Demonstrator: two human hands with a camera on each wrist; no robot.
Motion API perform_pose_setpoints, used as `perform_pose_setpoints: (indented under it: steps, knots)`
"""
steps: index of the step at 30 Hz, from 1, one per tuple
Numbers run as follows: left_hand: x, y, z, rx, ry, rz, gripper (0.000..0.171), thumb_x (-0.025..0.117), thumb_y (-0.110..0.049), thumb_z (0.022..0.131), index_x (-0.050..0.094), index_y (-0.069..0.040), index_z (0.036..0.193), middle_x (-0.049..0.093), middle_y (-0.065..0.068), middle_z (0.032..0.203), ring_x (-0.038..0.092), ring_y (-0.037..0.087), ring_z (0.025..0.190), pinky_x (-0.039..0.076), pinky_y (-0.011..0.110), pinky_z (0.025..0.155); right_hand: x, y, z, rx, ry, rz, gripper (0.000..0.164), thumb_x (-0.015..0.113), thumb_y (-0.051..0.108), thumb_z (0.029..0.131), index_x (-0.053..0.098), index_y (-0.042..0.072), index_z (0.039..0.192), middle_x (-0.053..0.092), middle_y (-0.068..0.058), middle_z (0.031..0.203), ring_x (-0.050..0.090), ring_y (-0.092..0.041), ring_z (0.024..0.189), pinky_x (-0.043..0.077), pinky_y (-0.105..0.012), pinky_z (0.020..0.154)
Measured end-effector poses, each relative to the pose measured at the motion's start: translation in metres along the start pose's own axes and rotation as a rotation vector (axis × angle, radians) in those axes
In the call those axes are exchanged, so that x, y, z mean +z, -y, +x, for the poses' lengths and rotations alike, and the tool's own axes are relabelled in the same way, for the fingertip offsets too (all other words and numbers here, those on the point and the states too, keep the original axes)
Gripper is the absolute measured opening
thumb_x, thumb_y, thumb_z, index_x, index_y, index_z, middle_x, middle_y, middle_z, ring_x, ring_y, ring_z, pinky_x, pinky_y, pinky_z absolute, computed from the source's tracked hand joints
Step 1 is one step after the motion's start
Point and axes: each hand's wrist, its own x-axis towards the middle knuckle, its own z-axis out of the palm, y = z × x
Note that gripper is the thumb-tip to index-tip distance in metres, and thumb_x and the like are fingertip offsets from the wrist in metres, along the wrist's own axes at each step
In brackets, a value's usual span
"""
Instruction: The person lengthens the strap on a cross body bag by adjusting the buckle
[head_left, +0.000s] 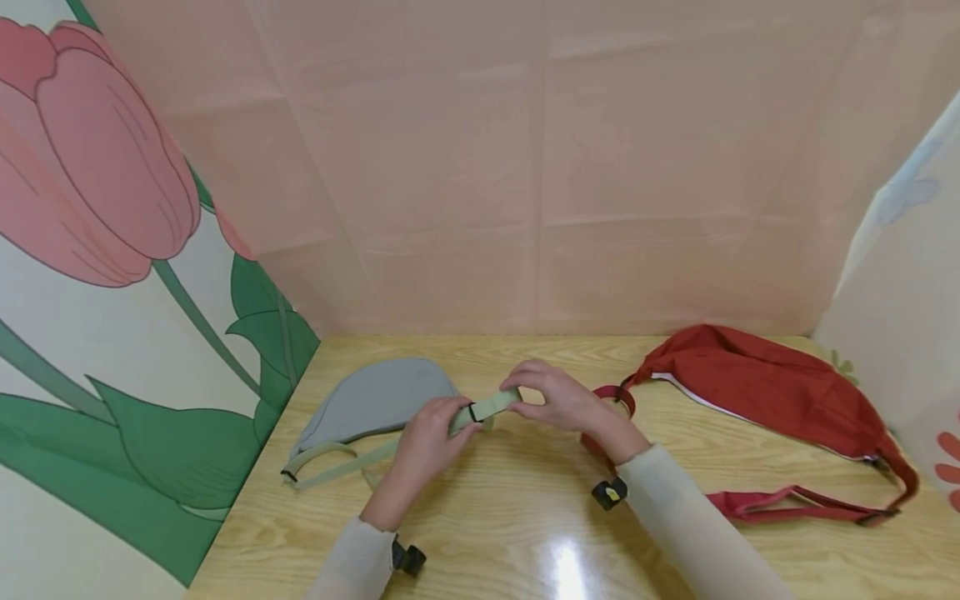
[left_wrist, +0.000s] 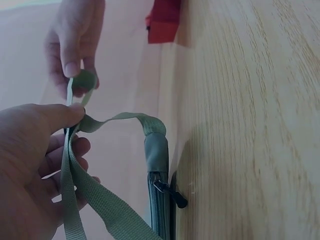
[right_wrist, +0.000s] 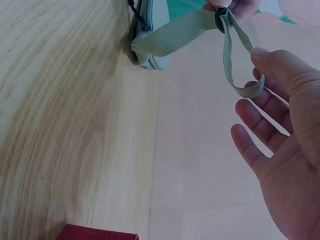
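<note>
Pale sleeves (head_left: 690, 517) are reached in from the near edge, and a small black device (head_left: 408, 557) is worn at each wrist. Between the hands, above the worktop (head_left: 510, 533), a pale green webbing strap (head_left: 495, 405) is held up. By the left hand (head_left: 431, 437) it is pinched, thumb against fingers, at a black slider (right_wrist: 220, 21); by the right hand (head_left: 555, 398) the end of a loop (right_wrist: 245, 91) is pinched between thumb and forefinger, the other fingers being left loosely spread.

The strap is joined to a grey waist bag (head_left: 382, 396), which is set on the worktop just beyond the left hand and to its left. To the right of the right hand a red waist bag (head_left: 772, 392) is laid, its red strap (head_left: 795, 504) partly hidden by the right forearm; it is touched by neither set of fingers.

As for progress, the strap work is judged to be partway through: the webbing is already threaded at the slider, but the loop has not been drawn flat, and the strap has not been let go. Whether its length is settled cannot be told.
</note>
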Motion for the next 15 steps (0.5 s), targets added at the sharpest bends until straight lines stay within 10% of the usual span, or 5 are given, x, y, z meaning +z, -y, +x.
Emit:
perform_pose_setpoints:
  steps: [15]
  knots:
    - [0.002,-0.002,0.003,0.049,-0.024,-0.010,0.032,0.078,-0.026,0.092,0.071,-0.009,0.118,0.073,0.006,0.108,0.067,0.020,0.094,0.055,0.037,0.074,0.008,0.011,0.007,0.002,0.043,-0.001,0.026,0.075,0.017,0.093,0.072,0.012,0.118,0.067,0.002,0.115,0.058,-0.016,0.107,0.051,-0.038,0.092]
